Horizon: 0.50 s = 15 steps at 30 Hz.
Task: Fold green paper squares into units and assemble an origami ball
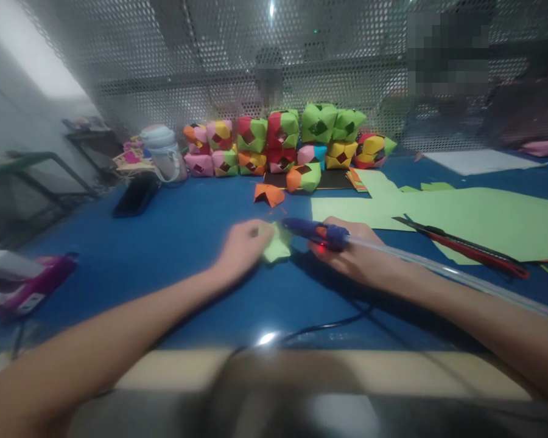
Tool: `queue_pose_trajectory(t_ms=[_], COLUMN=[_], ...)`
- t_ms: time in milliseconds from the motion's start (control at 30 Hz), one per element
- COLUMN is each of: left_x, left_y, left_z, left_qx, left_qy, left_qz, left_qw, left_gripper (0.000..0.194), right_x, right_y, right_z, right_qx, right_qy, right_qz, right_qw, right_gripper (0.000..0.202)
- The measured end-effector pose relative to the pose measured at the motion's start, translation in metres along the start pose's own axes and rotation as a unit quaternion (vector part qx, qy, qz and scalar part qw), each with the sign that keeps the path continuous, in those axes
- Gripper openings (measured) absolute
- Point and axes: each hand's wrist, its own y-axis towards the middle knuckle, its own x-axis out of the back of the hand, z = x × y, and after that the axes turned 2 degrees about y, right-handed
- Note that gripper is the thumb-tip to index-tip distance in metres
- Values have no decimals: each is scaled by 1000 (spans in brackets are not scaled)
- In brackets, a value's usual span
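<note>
My left hand [246, 243] pinches the green folded paper [277, 246] on the desk [201, 328] — at its nine o'clock, nearer than my right [356, 255], which grips the glue gun [317, 232], nozzle pointing nine o'clock — just beside the paper.

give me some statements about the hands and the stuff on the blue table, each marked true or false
1. The right hand holds a blue glue gun. True.
2. The left hand holds a red flower. False: it holds a light green folded piece.
3. The phone lies right of the stacked paper shapes. False: it lies left of them.
4. A bottle stands left of the stacked paper shapes. True.
</note>
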Motion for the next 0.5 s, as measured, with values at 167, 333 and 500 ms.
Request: queue_pose_trajectory(t_ms=[167, 333, 500], left_x=[0, -1, -1], left_y=[-1, 0, -1], left_z=[-1, 0, 0], left_qx=[-4, 1, -10], left_qy=[14, 24, 26], left_qz=[1, 3, -1], left_qw=[1000, 1000, 1000], left_gripper=[20, 21, 20], right_x=[0, 1, 2], right_y=[0, -1, -1], right_z=[4, 6, 9], right_qx=[-13, -6, -9], right_qy=[-31, -49, -94], right_qz=[30, 23, 47], right_qw=[999, 999, 994], right_gripper=[20, 18, 15])
